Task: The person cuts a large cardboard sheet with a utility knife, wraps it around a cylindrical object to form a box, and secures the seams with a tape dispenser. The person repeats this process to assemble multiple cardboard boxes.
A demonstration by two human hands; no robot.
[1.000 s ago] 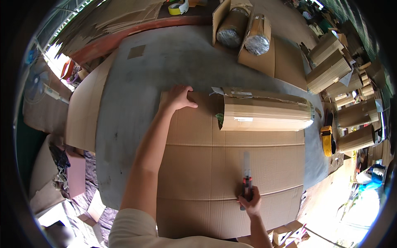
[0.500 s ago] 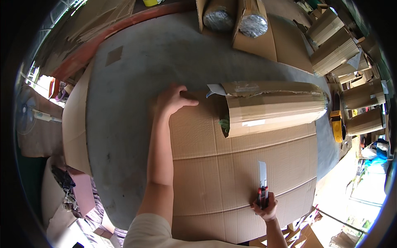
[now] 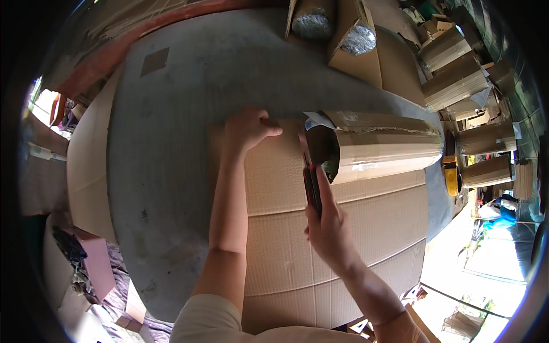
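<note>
A flat brown cardboard sheet (image 3: pixel 286 246) with crease lines lies on the grey table. My left hand (image 3: pixel 250 131) is at its far left edge, thumb on top and fingers curled over the edge. In my right hand (image 3: pixel 329 226) is a box cutter (image 3: pixel 313 191) with a dark and red handle and a long blade extended. Its blade points away from me, over the far part of the sheet, just left of the cardboard tube's open end. The cardboard tube (image 3: pixel 389 146) lies on its side across the sheet, with a torn flap and clear tape; something green shows inside.
Film-wrapped rolls (image 3: pixel 358 40) in cardboard stand at the table's far side. To the right are several cardboard tubes (image 3: pixel 486 139) and a yellow tool (image 3: pixel 452 175). The grey tabletop (image 3: pixel 166 143) extends left, with a pink box (image 3: pixel 98 268) below its left edge.
My right hand has brought the box cutter from the near part of the sheet up beside the tube's open end. The left hand stays at the far edge. The view has shifted slightly.
</note>
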